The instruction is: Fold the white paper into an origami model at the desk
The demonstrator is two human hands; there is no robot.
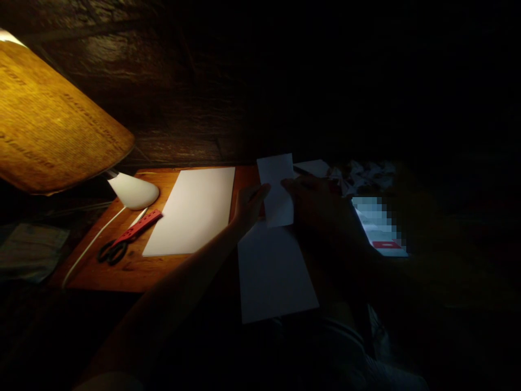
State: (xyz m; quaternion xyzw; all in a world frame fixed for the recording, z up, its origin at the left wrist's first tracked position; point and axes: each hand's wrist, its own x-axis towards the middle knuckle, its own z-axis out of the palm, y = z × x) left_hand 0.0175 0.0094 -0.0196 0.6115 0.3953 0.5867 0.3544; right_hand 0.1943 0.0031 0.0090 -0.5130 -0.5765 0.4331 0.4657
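Observation:
A small rectangular piece of white paper [275,201] is held up between my two hands in the middle of the view. My left hand [249,206] pinches its left edge, thumb on the near face. On the right edge, my right hand [311,193] grips the paper, though much of that hand is lost in shadow. Below lies a larger white sheet [277,274], close to my lap and partly behind the small piece. A stack of white paper [195,212] rests on the wooden table [126,277], left of my hands.
A lamp with a yellow-brown printed shade [57,119] and white base [134,191] stands at the left. Black-handled scissors [112,252] lie by a red perforated strip [140,224]. A lit screen [376,231] glows at right, near crumpled material [366,175]. A dark wall [183,108] rises behind.

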